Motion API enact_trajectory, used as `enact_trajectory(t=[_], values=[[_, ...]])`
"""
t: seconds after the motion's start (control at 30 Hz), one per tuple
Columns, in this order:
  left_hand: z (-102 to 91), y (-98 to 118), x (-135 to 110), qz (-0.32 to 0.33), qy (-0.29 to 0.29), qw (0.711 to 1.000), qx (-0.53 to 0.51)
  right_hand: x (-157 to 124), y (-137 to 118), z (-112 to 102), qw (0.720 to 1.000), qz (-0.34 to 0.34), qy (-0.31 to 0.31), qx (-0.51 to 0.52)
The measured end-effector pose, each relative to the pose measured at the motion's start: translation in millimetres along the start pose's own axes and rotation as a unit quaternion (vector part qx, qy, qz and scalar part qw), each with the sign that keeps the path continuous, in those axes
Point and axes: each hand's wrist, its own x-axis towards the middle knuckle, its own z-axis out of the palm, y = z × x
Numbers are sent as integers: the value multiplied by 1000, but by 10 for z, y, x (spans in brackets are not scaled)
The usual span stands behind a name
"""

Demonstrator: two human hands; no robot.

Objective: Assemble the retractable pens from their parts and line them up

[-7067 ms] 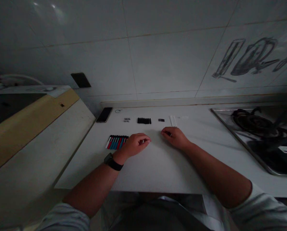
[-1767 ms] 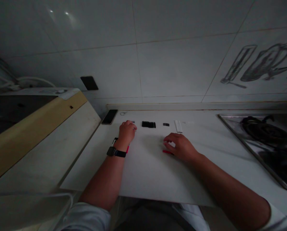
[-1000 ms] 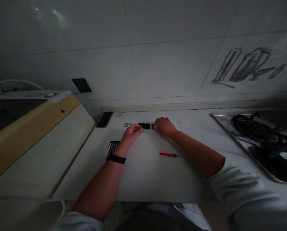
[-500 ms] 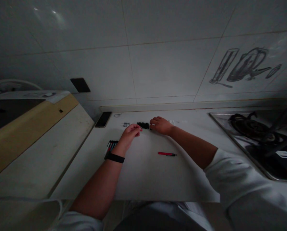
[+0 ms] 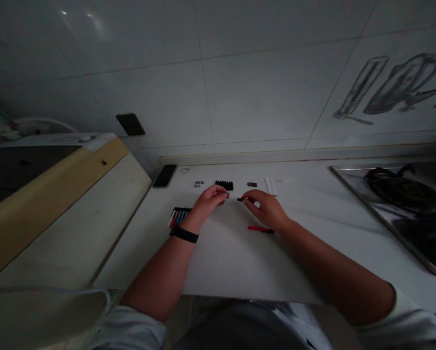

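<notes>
Thumb and fingers of my left hand (image 5: 211,200) are pinched together on a tiny piece I cannot make out. To its right, my right hand (image 5: 264,208) grips a small black pen part (image 5: 240,199), its end pointing at the left hand. The two hands are apart, above the white countertop. Just behind them lies a row of black pen parts (image 5: 224,185). A few small metal pieces (image 5: 198,183) sit left of that row, and small dark pieces (image 5: 252,184) to its right. A red pen (image 5: 259,229) lies below the right hand, its black end near the wrist.
Several coloured pens (image 5: 178,216) lie beside my left wrist, partly covered by it. Thin white sticks (image 5: 270,186) lie at the back right. A phone (image 5: 165,176) and a small ring (image 5: 185,170) are at the back left. A gas stove (image 5: 404,189) borders the counter at right.
My right hand has drawn back from the row of black parts toward me, with a black piece in its fingers. The left hand keeps its pinch. The view has shifted slightly.
</notes>
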Motion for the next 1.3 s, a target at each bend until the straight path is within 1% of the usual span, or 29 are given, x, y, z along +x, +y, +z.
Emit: enact_trajectory(t=[0.07, 0.13, 0.23, 0.3, 0.4, 0.53, 0.63, 0.77, 0.97, 1.3], values=[[10, 7, -19, -2, -11, 1000, 7, -34, 38, 44, 999, 27, -3, 24], [22, 12, -38, -6, -19, 1000, 6, -44, 83, 87, 998, 29, 6, 52], [46, 13, -63, -9, -36, 999, -6, -49, 132, 131, 996, -4, 31, 85], [64, 11, -74, -9, -56, 998, -13, -56, 143, 137, 995, -26, 45, 90], [85, 1, -84, -1, -75, 997, -15, -69, 138, 119, 994, -40, 57, 86], [105, -23, -86, 7, -73, 997, -8, -88, 132, 107, 993, -38, 70, 86], [116, -39, -87, 10, -72, 997, -6, -99, 140, 131, 992, -27, 90, 90], [129, -52, -88, 17, -73, 997, 4, -101, 142, 158, 990, -23, 101, 92], [139, -27, -94, 13, -70, 997, 3, -92, 155, 169, 986, -46, 131, 94], [128, -10, -118, 3, -72, 997, -11, -98, 201, 198, 986, -41, 126, 100]])
